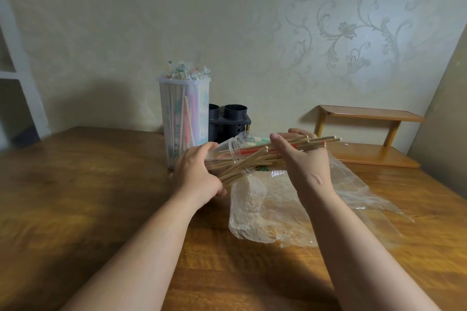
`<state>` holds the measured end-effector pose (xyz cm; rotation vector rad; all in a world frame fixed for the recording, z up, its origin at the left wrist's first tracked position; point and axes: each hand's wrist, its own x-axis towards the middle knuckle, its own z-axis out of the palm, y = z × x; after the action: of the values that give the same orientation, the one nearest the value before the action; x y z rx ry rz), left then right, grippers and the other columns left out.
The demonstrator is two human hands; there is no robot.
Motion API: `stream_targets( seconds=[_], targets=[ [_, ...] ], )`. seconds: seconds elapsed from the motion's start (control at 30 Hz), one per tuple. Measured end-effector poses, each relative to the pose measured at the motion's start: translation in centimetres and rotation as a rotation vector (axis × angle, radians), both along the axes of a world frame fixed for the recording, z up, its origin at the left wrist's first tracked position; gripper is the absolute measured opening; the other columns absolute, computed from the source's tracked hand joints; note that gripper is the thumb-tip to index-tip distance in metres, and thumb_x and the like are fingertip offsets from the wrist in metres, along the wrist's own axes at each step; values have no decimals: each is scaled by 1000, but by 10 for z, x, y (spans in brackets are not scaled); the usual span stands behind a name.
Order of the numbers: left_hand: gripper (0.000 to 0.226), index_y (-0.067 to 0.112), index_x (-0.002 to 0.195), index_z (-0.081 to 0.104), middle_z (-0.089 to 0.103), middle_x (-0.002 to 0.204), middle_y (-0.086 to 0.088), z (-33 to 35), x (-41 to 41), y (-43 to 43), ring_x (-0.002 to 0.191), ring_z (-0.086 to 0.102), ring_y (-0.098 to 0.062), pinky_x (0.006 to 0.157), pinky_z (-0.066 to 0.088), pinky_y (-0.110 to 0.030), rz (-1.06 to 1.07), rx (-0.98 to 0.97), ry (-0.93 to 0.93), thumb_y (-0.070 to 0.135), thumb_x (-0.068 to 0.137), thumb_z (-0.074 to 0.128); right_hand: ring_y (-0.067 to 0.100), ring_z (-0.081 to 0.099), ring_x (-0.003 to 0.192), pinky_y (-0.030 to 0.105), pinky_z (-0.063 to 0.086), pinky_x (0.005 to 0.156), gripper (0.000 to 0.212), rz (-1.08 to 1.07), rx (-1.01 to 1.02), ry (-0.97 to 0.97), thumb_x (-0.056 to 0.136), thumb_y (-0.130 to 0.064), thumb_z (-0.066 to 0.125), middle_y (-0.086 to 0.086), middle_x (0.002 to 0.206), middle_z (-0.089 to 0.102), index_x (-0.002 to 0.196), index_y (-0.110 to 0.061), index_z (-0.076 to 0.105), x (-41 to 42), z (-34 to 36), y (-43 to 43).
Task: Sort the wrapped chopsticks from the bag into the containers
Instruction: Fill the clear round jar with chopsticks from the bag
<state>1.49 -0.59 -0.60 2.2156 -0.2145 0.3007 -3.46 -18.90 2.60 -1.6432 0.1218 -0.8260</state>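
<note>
Head view: a bundle of chopsticks (pixel 255 159) lies crosswise between both hands above the desk (pixel 75 184). The right hand (pixel 300 159) clasps its far ends between thumb and fingers. The left hand (pixel 197 171) curls round a clear container (pixel 236 149) tipped on its side, into which the sticks run. Under the right hand lies a plastic bag (pixel 273 212). Beyond the left hand stands a tall container (pixel 184 118), full of wrapped sticks, with a black holder (pixel 232 121) just beside it.

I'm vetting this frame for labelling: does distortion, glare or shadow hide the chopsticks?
Head view: wide-angle bowing toward the frame edges; soft light, the tall container casting a dim shadow leftward; mild sheen on the plastic bag; the chopstick bundle in the left hand and right hand is readable.
</note>
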Motion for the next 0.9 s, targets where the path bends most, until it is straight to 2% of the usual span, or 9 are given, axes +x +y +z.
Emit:
stream_targets(
  seconds=[0.17,0.27,0.3,0.4,0.5,0.63,0.7,0.8,0.9],
  targets=[
    [101,42,139,43,41,145,10,-1,2,0,136,31,-22,108,37,-54,-2,-25,4,3,57,88,6,59,81,22,43,68,11,26,95,-94,86,-38,66,-5,92,63,89,-28,65,-8,6,6],
    [101,42,140,42,40,145,10,-1,2,0,136,30,-22,109,36,-54,-8,-19,9,3,58,87,6,55,85,9,41,63,26,-11,145,-57,93,-22,48,-1,101,58,79,-21,70,-8,8,5],
    [101,41,140,42,40,145,10,-1,2,0,135,30,-22,109,36,-54,-10,-17,8,4,58,87,9,58,89,9,44,68,27,-15,111,-43,92,-17,49,2,106,59,78,-21,72,-6,6,6],
    [101,40,140,42,41,143,10,-1,1,1,133,31,-21,109,37,-53,-13,-10,-3,5,57,87,20,64,99,39,55,88,13,-35,-16,-4,85,-25,69,-1,112,59,92,-36,69,-2,0,4],
    [101,40,140,43,41,142,10,-1,1,2,133,31,-21,108,37,-52,-20,-11,-7,5,56,87,17,60,100,35,55,86,52,-72,60,-36,74,-28,85,-3,114,56,115,-30,53,-2,-1,1],
    [101,40,141,42,40,144,9,-1,2,2,134,30,-22,108,37,-53,-28,-23,6,3,58,87,14,54,114,29,45,91,26,-137,100,-129,95,-36,58,-3,122,57,120,-28,56,-6,2,3],
    [102,40,140,42,40,144,10,-1,2,2,133,30,-21,108,38,-53,-28,-22,3,4,57,87,12,49,125,34,40,104,29,-125,33,-86,100,-31,43,-6,131,56,124,-31,59,-7,1,5],
    [102,41,140,42,40,143,10,-1,3,2,132,30,-21,107,39,-54,-24,-19,6,5,57,87,14,47,133,38,36,114,34,-39,-64,36,104,-21,40,-2,141,56,131,-25,61,-5,-1,6],
    [103,42,141,40,39,144,9,-2,4,2,133,30,-21,107,38,-54,-31,-10,12,5,58,87,17,56,125,43,42,110,33,-24,-43,82,103,-20,42,-3,131,63,127,-22,65,-4,0,6]
  ],
)
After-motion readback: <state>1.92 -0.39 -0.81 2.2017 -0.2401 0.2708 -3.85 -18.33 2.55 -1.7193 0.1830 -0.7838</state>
